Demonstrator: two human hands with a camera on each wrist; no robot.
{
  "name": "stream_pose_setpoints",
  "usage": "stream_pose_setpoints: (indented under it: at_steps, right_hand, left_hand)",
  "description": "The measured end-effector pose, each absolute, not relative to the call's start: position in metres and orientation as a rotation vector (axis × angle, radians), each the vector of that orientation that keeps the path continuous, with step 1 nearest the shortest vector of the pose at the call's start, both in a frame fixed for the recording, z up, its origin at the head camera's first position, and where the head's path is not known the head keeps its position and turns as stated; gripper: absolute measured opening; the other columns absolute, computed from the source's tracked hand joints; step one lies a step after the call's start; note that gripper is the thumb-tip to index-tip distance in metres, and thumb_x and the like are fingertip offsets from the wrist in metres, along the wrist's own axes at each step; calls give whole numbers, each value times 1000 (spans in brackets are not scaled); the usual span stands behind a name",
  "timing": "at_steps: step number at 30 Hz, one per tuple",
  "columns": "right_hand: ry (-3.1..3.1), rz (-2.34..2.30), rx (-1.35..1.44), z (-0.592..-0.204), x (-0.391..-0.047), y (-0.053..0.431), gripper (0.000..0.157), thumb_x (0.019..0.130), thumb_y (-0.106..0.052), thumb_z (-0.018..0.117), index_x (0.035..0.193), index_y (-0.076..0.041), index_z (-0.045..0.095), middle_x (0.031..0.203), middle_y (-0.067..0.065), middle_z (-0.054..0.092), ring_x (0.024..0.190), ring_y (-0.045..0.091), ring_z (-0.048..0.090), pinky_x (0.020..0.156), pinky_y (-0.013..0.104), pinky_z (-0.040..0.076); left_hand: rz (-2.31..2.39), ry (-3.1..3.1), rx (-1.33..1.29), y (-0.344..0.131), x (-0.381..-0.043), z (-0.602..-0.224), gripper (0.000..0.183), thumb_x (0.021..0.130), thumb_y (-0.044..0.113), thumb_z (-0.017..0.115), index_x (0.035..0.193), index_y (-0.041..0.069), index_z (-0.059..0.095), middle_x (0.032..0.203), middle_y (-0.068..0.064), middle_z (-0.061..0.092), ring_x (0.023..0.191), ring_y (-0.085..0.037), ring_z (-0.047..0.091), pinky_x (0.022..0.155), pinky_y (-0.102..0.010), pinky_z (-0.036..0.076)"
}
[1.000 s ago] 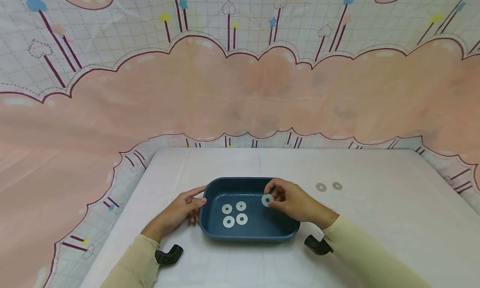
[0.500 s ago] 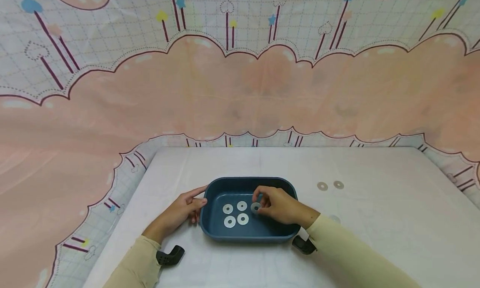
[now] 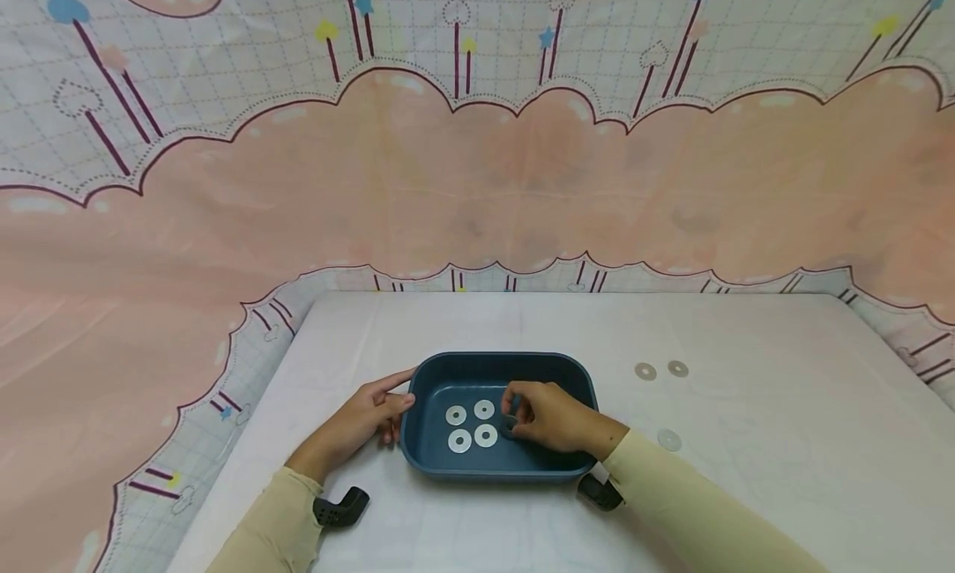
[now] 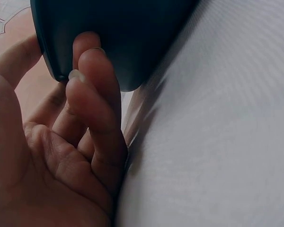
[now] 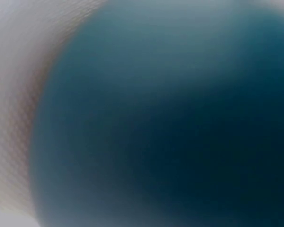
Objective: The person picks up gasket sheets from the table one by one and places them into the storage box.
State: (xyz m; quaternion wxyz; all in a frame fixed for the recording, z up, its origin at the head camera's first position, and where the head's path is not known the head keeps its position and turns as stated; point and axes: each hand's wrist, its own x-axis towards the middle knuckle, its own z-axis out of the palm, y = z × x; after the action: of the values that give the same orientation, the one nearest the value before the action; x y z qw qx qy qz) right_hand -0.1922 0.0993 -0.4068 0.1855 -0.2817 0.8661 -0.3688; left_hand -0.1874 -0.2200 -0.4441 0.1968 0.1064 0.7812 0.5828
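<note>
A dark blue rectangular tray (image 3: 498, 476) sits on the white-covered table. Several flat metal washers (image 3: 459, 440) lie grouped on the left half of its floor. My left hand (image 3: 366, 415) grips the tray's left end, thumb at the rim; in the left wrist view its fingers (image 4: 97, 71) bend against the outer wall. Inside the tray, my right hand (image 3: 555, 420) pinches one more washer (image 3: 510, 424) between thumb and fingertips, tilted and partly hidden, just right of the group. The right wrist view holds only the blurred tray wall (image 5: 109, 94).
On the table (image 3: 746, 473) right of the tray lie two washers, a far one (image 3: 678, 369) and its neighbour (image 3: 645, 371), plus a nearer washer (image 3: 669, 439) beside the right sleeve. A patterned cloth backdrop (image 3: 477, 175) hangs behind the table.
My right hand has carried its washer left and lower in the tray, up to the group, and the washer has tipped. The left hand keeps its hold on the tray.
</note>
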Motion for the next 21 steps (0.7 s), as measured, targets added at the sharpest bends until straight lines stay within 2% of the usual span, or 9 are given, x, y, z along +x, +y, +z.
stream_pose_setpoints:
  at_steps: [11,21]
  right_hand:
    - [2512,-960,-819,-408,-192,98,22,86,1,74,100,-9,60,78,-2,61,70,11,56,61,21,48]
    - [2571,-904,-828,-411,-192,98,20,87,-6,76,99,-11,61,71,-5,57,63,6,52,58,18,46]
  left_hand:
    - [1636,2183,298,-219,-189,-444,62,102,30,57,156,9,34,69,-1,60,60,-14,59,56,-28,52]
    - [1640,2186,298,-218,-189,-444,61,102,29,57,156,9,35,68,-1,60,59,-14,58,56,-29,51]
